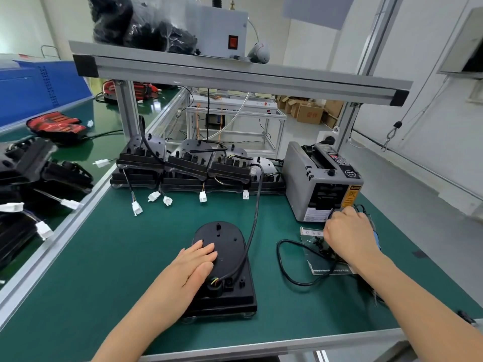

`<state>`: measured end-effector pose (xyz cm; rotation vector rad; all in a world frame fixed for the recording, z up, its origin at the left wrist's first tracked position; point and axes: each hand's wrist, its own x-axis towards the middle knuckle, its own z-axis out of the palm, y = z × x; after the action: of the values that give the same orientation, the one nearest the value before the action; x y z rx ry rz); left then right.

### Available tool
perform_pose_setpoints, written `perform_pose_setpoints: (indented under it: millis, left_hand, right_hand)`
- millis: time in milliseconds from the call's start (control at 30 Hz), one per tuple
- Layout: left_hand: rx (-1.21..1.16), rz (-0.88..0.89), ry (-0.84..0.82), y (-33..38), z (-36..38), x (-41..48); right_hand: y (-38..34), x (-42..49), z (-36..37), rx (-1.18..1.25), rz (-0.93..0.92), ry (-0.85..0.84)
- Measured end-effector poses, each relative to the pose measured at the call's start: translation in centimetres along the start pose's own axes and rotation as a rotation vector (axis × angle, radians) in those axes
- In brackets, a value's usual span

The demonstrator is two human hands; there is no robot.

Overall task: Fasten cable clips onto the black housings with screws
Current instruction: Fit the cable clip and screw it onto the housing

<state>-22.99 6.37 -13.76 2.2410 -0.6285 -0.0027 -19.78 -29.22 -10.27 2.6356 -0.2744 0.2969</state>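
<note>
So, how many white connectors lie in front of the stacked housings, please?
5 white connectors on the mat: three left, one centre, one right; others may be hidden.

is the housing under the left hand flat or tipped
Flat. The housing lies level on the mat, with the left hand resting open on top.

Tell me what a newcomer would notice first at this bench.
Centre front on the green mat, the left hand lies flat on a black housing with a cable. To its right, the right hand reaches down at a clear bag of small black parts, before a grey tape dispenser. More housings line the back.
</note>
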Motion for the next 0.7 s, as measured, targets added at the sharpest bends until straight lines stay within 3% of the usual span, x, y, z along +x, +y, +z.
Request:
perform_pose_setpoints:
  millis: [100, 167, 267, 333, 500, 700]
  left_hand:
    - [-0.086, -0.043, 0.056, 0.4, -0.7, 0.2]
    - [-0.069, -0.052, 0.142, 1.1, -1.0, 0.6]
    - [-0.049, 0.012, 0.237, 3.1, -0.7, 1.0]
    - [-0.070, 0.064, 0.238, 4.6, -0.2, 1.2]
    - [-0.098, 0.122, 0.247, 6.5, 1.0, 0.9]
    - [-0.120, 0.081, 0.261, 6.2, 0.8, 0.6]
  right_hand:
    - [-0.3, -0.7, -2.0, 0.140, -0.006, 0.113]
    - [-1.4, -1.8, -4.1, 0.521, -0.066, 0.161]
    - [-4.7, -4.9, -7.4, 1.319, -0.021, -0.026]
    - [-7.0, -6.9, -8.8, 1.617, 0.026, -0.185]
    - [-10.0, -9.0, -9.8, 1.933, 0.070, -0.351]
    - [-11.0, -9.5, -9.5, 1.932, 0.081, -0.378]
